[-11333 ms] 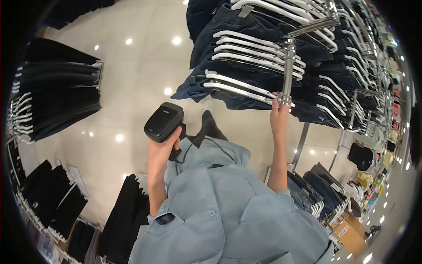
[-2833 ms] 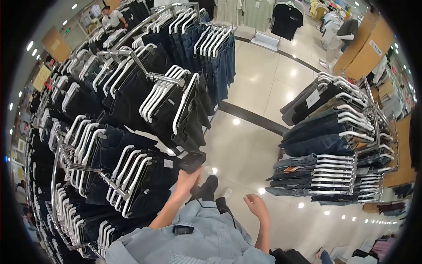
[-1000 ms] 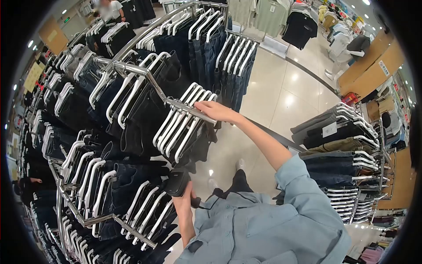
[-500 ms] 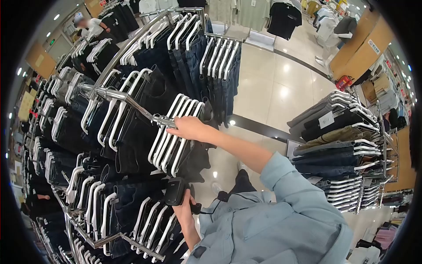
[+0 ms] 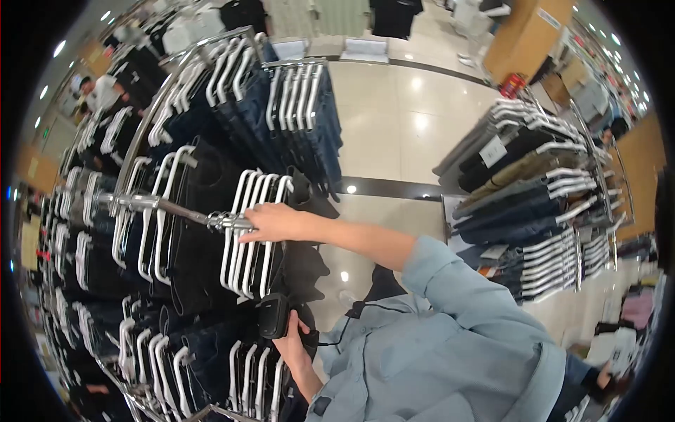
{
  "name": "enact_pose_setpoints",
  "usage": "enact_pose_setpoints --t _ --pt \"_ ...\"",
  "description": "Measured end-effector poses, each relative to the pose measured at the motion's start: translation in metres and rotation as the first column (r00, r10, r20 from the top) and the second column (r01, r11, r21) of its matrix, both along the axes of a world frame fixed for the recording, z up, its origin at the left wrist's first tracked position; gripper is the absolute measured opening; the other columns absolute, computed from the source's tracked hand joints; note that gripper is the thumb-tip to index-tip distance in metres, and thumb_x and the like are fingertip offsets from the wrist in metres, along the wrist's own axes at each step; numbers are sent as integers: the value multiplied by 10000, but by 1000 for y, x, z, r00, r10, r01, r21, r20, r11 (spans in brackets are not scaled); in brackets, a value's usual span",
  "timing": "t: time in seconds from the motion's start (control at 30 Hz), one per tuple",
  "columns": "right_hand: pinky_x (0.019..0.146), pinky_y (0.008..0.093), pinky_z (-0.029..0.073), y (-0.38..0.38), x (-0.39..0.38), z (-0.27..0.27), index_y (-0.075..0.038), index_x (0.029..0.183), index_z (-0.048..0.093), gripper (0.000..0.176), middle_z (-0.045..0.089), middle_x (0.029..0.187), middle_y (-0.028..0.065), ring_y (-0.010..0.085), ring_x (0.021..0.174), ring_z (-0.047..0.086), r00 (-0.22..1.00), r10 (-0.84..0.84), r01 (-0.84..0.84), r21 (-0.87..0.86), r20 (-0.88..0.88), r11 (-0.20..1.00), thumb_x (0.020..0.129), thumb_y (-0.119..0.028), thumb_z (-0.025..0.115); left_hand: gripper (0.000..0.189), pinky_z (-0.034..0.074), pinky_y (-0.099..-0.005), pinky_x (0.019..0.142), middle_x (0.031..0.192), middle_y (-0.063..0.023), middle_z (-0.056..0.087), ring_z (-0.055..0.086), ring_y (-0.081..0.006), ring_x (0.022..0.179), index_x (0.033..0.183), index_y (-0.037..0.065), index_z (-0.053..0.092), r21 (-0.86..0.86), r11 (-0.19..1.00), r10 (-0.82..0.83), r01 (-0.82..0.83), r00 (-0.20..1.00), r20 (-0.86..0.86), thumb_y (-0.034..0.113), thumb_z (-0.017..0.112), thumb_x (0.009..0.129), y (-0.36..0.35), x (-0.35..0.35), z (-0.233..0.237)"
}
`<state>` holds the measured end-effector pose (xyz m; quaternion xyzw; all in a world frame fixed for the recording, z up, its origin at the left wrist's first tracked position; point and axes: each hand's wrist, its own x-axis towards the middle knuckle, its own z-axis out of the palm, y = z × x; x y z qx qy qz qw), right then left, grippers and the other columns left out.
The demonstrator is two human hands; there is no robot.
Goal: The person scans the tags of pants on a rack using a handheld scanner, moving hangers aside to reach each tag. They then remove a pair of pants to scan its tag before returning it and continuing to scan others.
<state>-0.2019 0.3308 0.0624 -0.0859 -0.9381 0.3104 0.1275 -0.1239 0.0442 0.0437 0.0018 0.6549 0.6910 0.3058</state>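
My right hand (image 5: 274, 222) reaches across to the left and is closed around the end of a chrome rail (image 5: 181, 213), close to the bunched hooks there. Several white hangers (image 5: 247, 243) with dark trousers (image 5: 299, 264) hang beneath it. Lower down, my left hand (image 5: 294, 344) grips a black handheld scanner (image 5: 273, 316), its boxy head facing up beside the trousers. A thin dark cord runs from near that hand towards my light blue shirt (image 5: 422, 352). My right fingertips are partly hidden among the hooks.
Racks of jeans (image 5: 316, 133) and dark trousers crowd the left side. Another trouser rack (image 5: 541, 183) stands on the right, past a tiled aisle (image 5: 394, 119). A fire extinguisher (image 5: 512, 86) is by a wooden pillar (image 5: 524, 39). A person (image 5: 105, 95) is at the far left.
The view has turned and shifted, so the near racks sit further left and the right-hand rack shows more. My right hand stays at the rail end, and my left still holds the scanner.
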Motion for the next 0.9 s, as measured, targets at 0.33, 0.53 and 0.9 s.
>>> enact_pose_setpoints --t 0.33,0.53,0.9 --pt "970 471 502 9 116 -8 -14 1315 626 667 649 1188 229 407 1134 635 996 -82 93 -351 44 932 976 -588 601 110 459 -281 531 845 -71 627 543 -133 592 1062 -11 638 -46 971 -233 233 972 23 -10 681 961 35 4 -15" --pt "969 460 511 6 250 -155 4 1215 667 560 686 1179 215 402 1090 652 877 -294 441 -394 380 806 1011 -510 582 109 457 -278 524 846 -72 633 542 -130 587 1050 -8 638 -56 928 -366 368 930 42 -7 692 954 71 8 -15" --pt "927 418 541 4 402 -166 -20 1200 698 469 746 1110 182 347 1051 703 648 -485 761 -470 587 448 1005 -435 602 100 433 -270 510 722 -41 593 539 -124 561 994 15 647 -108 821 -561 561 827 36 15 730 937 172 43 7"
